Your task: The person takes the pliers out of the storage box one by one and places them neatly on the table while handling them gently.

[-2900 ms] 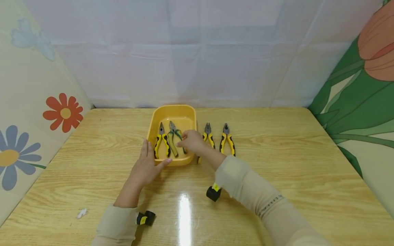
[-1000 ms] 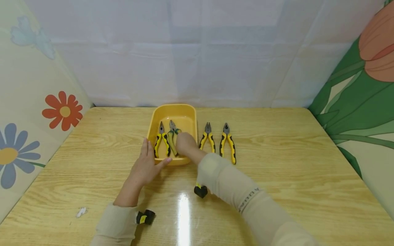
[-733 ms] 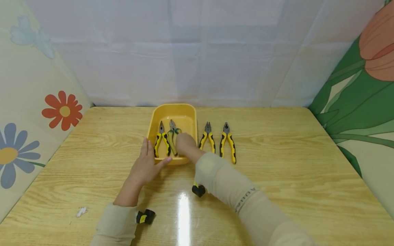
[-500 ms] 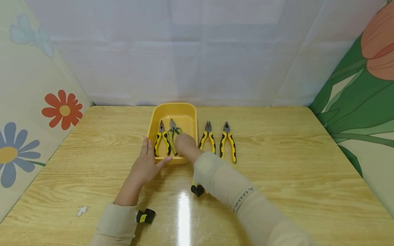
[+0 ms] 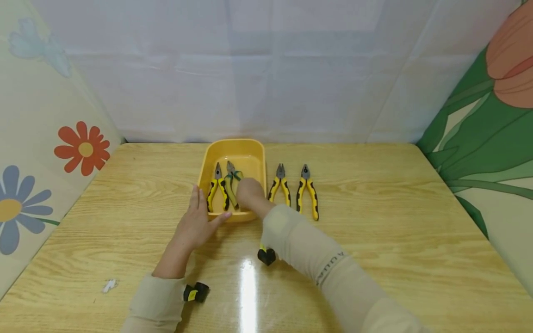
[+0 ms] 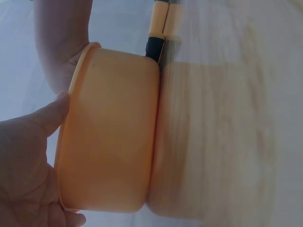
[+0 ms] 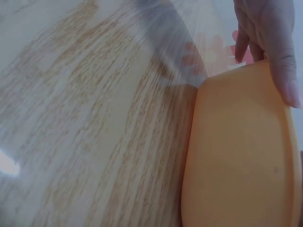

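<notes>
From my end, the right hand [image 5: 251, 193] blocks the most: it sits down inside the tub [image 5: 235, 147], covering much of one handle of the green pliers [image 5: 230, 187], so I can't tell whether its fingers grip anything. The left hand [image 5: 195, 226] is spread, fingers along the tub's left side and thumb at the front rim, curled round nothing. Beside the green pliers, also in the tub, lie the pointed pliers [image 5: 218, 175]. Just right of the tub I see the near pliers [image 5: 281, 173], partly behind the right forearm, then the far pliers [image 5: 306, 175]. A white scrap [image 5: 109, 286] lies well apart, front left.

The tub is smooth, yellow and round-cornered; the table [image 5: 395, 231] is glossy, streaked with wood grain. Grey metal heads top black-and-yellow handles. Behind hangs a creased white cloth [image 5: 312, 92].
</notes>
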Motion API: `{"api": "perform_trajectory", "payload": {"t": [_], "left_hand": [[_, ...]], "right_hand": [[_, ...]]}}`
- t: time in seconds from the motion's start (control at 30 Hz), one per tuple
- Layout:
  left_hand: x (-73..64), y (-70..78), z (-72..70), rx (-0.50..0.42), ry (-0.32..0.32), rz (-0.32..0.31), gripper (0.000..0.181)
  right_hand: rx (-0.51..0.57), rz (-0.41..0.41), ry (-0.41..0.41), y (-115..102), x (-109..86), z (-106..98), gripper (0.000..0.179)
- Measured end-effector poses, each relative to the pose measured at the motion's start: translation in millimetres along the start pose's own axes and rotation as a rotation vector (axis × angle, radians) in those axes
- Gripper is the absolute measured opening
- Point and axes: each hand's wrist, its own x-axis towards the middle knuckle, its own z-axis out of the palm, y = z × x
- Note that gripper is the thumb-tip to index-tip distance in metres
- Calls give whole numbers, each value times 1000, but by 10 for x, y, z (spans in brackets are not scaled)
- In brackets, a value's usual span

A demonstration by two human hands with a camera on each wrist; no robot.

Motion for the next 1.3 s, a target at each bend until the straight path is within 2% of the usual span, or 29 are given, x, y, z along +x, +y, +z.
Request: {"api": "perform_trajectory", "payload": {"t": [0.2, 0.43, 0.73, 0.93, 1.1, 1.3], "left_hand": [[7, -11, 12, 5, 6, 6, 100], [4, -34, 18, -3, 13, 9, 100], [-3, -32, 26, -4, 9, 5, 100], [4, -21, 31, -9, 12, 6, 100], [7, -16, 27, -4, 11, 4, 99], [10, -8, 20, -7, 10, -3, 99]], "right_hand": [[109, 29, 51, 7, -11, -3, 16], [243, 73, 70, -4, -5, -4, 13], [285, 94, 102, 18, 8, -25, 11], [451, 163, 153, 38, 9, -25, 10], [589, 226, 130, 42, 28, -56, 17], [774, 283, 42, 37, 54, -108, 31]]}}
